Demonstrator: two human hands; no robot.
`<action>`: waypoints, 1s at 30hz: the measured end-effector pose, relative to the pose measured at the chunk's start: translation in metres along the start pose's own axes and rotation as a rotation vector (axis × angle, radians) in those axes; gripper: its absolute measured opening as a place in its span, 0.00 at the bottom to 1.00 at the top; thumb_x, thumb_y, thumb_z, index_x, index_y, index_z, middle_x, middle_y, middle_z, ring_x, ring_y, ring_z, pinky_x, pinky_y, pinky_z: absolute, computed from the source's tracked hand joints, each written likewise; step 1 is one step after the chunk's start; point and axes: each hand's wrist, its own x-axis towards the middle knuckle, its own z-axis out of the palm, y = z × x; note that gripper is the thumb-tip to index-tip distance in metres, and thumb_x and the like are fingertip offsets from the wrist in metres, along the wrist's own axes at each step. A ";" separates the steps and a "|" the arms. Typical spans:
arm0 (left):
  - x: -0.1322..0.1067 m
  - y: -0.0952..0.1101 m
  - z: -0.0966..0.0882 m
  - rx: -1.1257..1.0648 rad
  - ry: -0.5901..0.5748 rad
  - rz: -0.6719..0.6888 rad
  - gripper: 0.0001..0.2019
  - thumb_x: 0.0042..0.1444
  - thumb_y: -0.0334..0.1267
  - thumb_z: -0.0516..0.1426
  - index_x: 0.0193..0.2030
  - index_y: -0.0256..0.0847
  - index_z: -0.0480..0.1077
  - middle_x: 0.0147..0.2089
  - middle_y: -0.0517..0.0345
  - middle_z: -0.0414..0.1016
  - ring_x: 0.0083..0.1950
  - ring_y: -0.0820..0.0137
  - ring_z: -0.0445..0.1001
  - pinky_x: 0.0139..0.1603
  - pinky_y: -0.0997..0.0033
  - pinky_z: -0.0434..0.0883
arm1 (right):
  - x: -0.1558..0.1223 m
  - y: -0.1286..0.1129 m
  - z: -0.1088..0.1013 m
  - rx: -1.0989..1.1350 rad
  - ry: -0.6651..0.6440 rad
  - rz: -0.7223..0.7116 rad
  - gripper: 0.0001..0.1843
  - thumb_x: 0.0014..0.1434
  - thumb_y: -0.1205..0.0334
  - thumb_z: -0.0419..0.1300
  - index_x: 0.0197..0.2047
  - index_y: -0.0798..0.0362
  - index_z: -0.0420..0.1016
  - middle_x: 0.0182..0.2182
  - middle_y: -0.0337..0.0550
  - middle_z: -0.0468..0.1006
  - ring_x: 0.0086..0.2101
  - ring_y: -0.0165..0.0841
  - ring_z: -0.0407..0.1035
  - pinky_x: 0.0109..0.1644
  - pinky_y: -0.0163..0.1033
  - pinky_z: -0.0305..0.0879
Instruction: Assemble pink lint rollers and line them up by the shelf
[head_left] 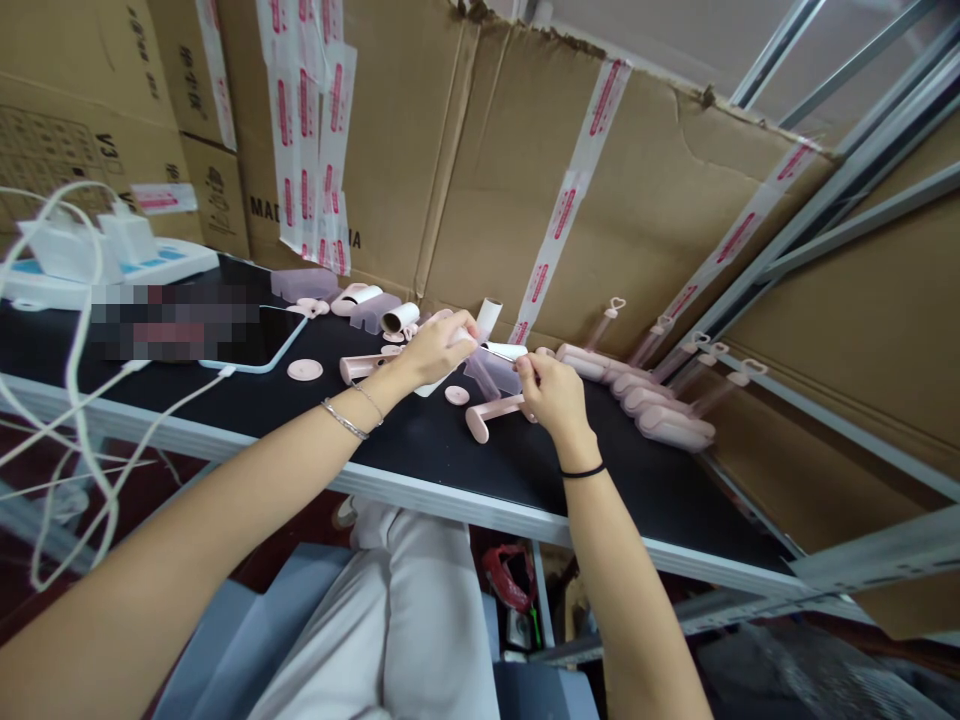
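Bare forearms lie nearest the camera, reaching over a black table. Left hand: fingers clamped around a small pale piece. Right hand: fingertips pinched on a thin metal rod, which points at that piece; exact contact is too small to confirm. Pink handle: just left of the right hand. Pink rollers: in a row to its right. Step in hand, as judged: working the rod at the piece. Next move appears to call for a firm left grip and careful alignment.
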 end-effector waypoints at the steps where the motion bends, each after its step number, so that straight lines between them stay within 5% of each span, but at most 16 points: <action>1: 0.000 0.000 0.000 -0.004 -0.005 0.001 0.10 0.49 0.38 0.49 0.34 0.40 0.68 0.33 0.58 0.71 0.39 0.65 0.70 0.45 0.64 0.66 | 0.000 -0.001 0.000 -0.017 -0.001 -0.017 0.23 0.65 0.54 0.40 0.36 0.52 0.74 0.32 0.43 0.76 0.32 0.32 0.68 0.32 0.35 0.48; 7: 0.001 -0.004 0.002 -0.007 -0.026 0.042 0.10 0.47 0.37 0.47 0.27 0.38 0.68 0.31 0.56 0.73 0.37 0.66 0.70 0.43 0.65 0.66 | -0.002 -0.006 -0.003 -0.078 -0.009 -0.073 0.23 0.65 0.53 0.40 0.33 0.53 0.72 0.32 0.43 0.77 0.31 0.31 0.68 0.30 0.35 0.44; 15: 0.000 -0.006 -0.002 0.106 -0.043 -0.016 0.16 0.47 0.39 0.51 0.44 0.38 0.66 0.42 0.51 0.72 0.44 0.62 0.70 0.49 0.60 0.65 | -0.004 -0.010 -0.002 -0.151 -0.010 -0.033 0.24 0.65 0.53 0.39 0.32 0.53 0.72 0.31 0.44 0.76 0.28 0.31 0.67 0.28 0.36 0.41; 23: 0.001 -0.001 0.007 0.077 -0.026 -0.103 0.15 0.55 0.45 0.50 0.45 0.40 0.65 0.44 0.49 0.73 0.47 0.62 0.72 0.50 0.63 0.65 | -0.001 -0.008 0.003 -0.191 0.040 0.082 0.24 0.66 0.53 0.37 0.36 0.53 0.72 0.32 0.48 0.76 0.29 0.34 0.68 0.29 0.35 0.47; 30: -0.004 -0.001 0.006 0.261 0.023 -0.270 0.28 0.48 0.48 0.58 0.53 0.37 0.58 0.51 0.39 0.66 0.55 0.50 0.67 0.52 0.57 0.63 | 0.002 -0.011 0.008 -0.221 -0.098 0.219 0.23 0.65 0.55 0.40 0.37 0.56 0.73 0.33 0.53 0.76 0.31 0.37 0.71 0.30 0.36 0.55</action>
